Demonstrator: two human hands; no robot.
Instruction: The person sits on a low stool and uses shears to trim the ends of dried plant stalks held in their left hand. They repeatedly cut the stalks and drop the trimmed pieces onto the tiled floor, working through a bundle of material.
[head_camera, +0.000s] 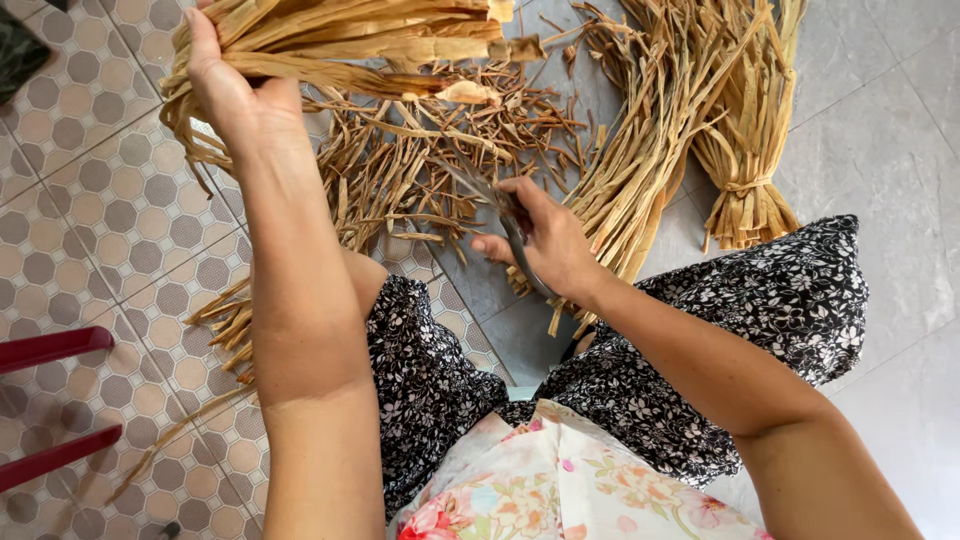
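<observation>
My flowered top (560, 490) and black floral trousers (760, 300) lie closest, under both my forearms. My left hand (235, 95) is clenched around a sheaf of dried leaf strips (370, 40), lifted above a heap of short trimmings (440, 150). My right hand (550, 240) grips scissors (505, 215), blades toward that heap. Beyond my right fingers lie two more bundles (700, 110), one tied. Two red bars (55, 345) sit left of my left elbow.
</observation>
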